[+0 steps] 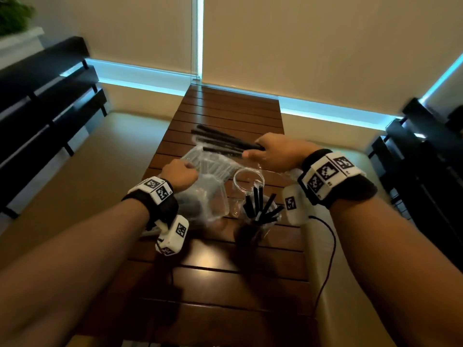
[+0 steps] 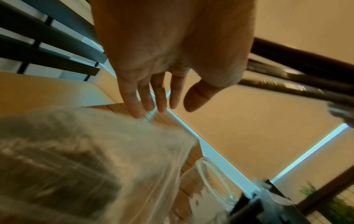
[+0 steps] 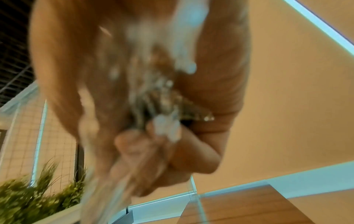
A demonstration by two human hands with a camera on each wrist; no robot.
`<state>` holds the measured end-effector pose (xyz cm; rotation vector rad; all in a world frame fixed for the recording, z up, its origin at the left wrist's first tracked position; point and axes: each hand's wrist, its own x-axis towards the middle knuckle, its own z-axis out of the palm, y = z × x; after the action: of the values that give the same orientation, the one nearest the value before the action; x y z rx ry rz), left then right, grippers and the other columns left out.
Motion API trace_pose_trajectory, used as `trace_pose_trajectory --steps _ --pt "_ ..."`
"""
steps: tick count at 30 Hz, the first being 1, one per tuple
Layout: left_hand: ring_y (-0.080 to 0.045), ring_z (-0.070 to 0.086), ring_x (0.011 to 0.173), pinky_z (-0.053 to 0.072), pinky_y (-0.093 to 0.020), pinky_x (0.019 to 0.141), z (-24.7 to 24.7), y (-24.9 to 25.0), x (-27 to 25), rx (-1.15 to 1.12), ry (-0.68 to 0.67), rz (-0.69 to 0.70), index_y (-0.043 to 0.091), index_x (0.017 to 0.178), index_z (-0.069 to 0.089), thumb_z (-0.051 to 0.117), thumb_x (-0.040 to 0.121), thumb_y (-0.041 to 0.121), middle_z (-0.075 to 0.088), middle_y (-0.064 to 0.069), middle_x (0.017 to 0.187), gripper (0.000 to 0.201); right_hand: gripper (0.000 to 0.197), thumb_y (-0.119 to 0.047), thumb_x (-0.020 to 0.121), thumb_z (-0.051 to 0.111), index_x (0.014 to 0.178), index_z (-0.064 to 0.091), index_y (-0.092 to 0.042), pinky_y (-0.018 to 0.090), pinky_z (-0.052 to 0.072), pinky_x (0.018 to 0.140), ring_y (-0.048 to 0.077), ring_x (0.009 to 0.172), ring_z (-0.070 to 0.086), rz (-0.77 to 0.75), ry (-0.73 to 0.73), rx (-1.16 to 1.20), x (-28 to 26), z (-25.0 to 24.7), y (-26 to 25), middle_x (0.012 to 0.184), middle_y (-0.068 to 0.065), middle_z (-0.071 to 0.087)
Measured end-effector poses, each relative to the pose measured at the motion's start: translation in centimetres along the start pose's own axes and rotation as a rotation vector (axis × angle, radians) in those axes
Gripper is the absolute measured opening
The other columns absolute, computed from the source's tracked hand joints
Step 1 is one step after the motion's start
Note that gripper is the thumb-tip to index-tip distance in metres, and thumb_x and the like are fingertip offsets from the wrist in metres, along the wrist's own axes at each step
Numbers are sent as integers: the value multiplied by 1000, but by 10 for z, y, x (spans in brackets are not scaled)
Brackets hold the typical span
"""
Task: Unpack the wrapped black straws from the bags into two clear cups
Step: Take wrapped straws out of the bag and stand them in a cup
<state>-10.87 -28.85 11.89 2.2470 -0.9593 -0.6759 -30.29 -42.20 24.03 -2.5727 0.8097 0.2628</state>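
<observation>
On the wooden slat table (image 1: 225,276), my right hand (image 1: 271,152) grips one end of a bundle of wrapped black straws (image 1: 220,139) that fans out to the left above the table. The right wrist view is blurred but shows the fingers (image 3: 145,151) curled round the shiny wrappers (image 3: 161,97). My left hand (image 1: 179,172) rests with straight fingers (image 2: 145,97) on a crumpled clear bag (image 1: 208,179) (image 2: 91,151). An empty clear cup (image 1: 236,196) (image 2: 214,178) stands beside the bag. In front of it, a second clear cup (image 1: 246,234) holds several black straws (image 1: 258,204).
Pale cushioned benches (image 1: 82,176) flank the narrow table, with black slatted backs (image 1: 45,101) on both sides. A black cable (image 1: 328,249) trails over the table's right edge. A green plant (image 1: 12,16) sits at the far upper left.
</observation>
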Motion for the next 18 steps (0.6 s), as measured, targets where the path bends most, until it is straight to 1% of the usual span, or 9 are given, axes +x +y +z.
trace_pose_trajectory --steps 1,3,5,6,8,10,13,16,18 --pt "-34 63 100 50 -46 91 3 10 -3 -45 5 29 19 91 65 57 83 11 68 -9 103 14 35 -49 99 49 92 64 -18 28 45 60 14 66 57 -16 52 71 -1 2 2 77 0 62" --pt "-29 60 105 47 -44 93 5 35 -13 -356 -45 87 15 98 65 55 80 6 66 -9 110 22 30 -47 99 49 86 60 -23 25 43 60 12 64 56 -47 120 190 1 13 4 76 -2 61" --pt "-23 57 109 44 -41 92 5 54 -21 -730 -188 117 10 103 65 51 71 8 65 -7 112 36 28 -47 99 50 87 58 -23 25 44 60 12 65 58 -72 187 263 7 31 4 78 -2 63" --pt "-23 57 107 44 -41 93 4 63 -24 -896 -265 128 9 101 65 48 68 9 65 -8 111 38 27 -47 99 50 90 59 -23 24 43 60 11 66 58 -76 240 285 10 40 4 79 -2 63" --pt "-24 57 102 44 -43 96 0 78 -27 -1113 -339 139 6 92 68 46 79 8 65 -13 108 25 23 -45 100 50 101 58 -23 24 41 59 9 69 58 -79 356 317 16 56 0 82 -4 64" --pt "-25 62 100 46 -41 95 -1 91 -27 -1177 -307 120 7 92 65 46 97 17 67 -15 107 22 27 -42 100 50 114 56 -20 31 48 65 17 76 62 -80 394 361 22 68 -7 90 1 66" --pt "-25 68 101 53 -38 89 2 102 -22 -1135 -197 108 4 109 54 44 104 31 69 -16 105 30 27 -37 98 51 115 53 -16 47 57 71 24 73 66 -82 354 459 26 77 -16 90 9 67" --pt "-17 69 94 54 -30 78 5 104 -22 -1008 -79 111 -6 114 59 55 100 23 68 -12 97 33 20 -25 96 51 110 53 -10 44 60 65 25 70 67 -68 307 545 25 73 -21 88 12 66" --pt "-14 70 91 55 -26 72 6 106 -23 -1015 -4 110 -1 107 62 63 95 20 67 -5 84 24 28 -21 94 55 119 50 -10 39 60 70 24 79 68 -82 246 532 23 70 -24 96 12 66"
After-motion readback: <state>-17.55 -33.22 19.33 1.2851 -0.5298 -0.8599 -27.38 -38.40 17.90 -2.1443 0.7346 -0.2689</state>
